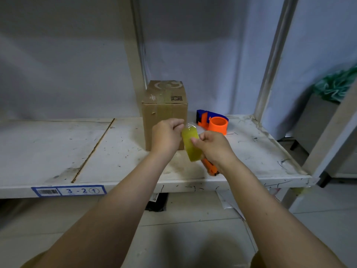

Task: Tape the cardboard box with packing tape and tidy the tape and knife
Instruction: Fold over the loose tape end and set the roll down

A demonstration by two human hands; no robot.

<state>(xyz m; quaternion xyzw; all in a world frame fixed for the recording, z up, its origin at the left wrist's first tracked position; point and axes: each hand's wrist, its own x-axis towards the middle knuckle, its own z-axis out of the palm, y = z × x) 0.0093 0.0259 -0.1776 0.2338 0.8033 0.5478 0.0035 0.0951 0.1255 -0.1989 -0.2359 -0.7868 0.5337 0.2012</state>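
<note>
A small brown cardboard box [164, 105] stands upright on the white shelf [58, 151], with yellowish tape across its top and down its front. Both hands hold a strip of yellowish packing tape [190, 145] in front of the box. My left hand [167, 135] pinches its upper end and my right hand [213, 147] pinches its side. An orange utility knife [209, 167] sticks out under my right hand; whether that hand grips it I cannot tell. The orange and blue tape dispenser [213, 121] lies on the shelf to the right of the box.
Shelf posts rise behind the box [135, 55] and at the right [274, 55]. A blue label reading 3-2 [68, 190] marks the shelf's front edge. Green material [336, 84] lies on a grey unit at far right. Dark and white items lie on the floor under the shelf [157, 202].
</note>
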